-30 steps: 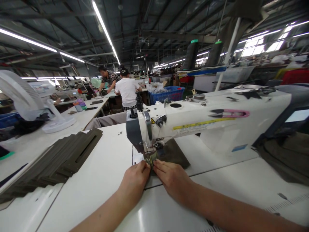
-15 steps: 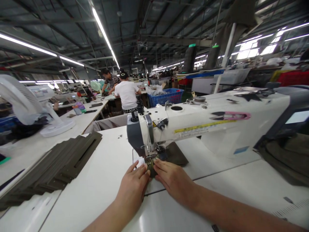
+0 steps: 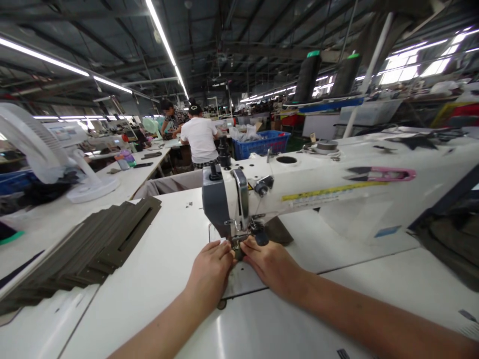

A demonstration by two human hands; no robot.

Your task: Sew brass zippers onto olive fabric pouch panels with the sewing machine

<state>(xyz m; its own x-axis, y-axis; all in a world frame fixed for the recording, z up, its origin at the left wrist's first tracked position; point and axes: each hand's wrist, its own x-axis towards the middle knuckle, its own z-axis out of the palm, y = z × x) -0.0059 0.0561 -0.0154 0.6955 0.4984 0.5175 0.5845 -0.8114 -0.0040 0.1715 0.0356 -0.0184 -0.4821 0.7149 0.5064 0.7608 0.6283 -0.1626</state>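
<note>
My left hand [image 3: 210,273] lies on the machine bed, its fingers drawn together and pressing the left edge of a small olive fabric piece [image 3: 238,249]. From the other side, my right hand [image 3: 275,264] grips the same piece between closed fingertips. The fabric sits at the presser foot of a white sewing machine [image 3: 322,172], with part of it hidden by my fingers. More dark olive fabric [image 3: 279,232] shows behind the needle area, beyond my right hand.
An overlapping row of olive fabric pieces [image 3: 108,239] lies to the left. Pink-handled thread snips [image 3: 392,173] rest on the machine arm. A white fan [image 3: 90,187] stands on the adjoining table. Ahead are a person in a white shirt [image 3: 198,139], another person, and a blue crate [image 3: 262,144].
Both hands have moved slightly forward with the fabric, and less of it shows in front of the presser foot. The camera view has shifted a little.
</note>
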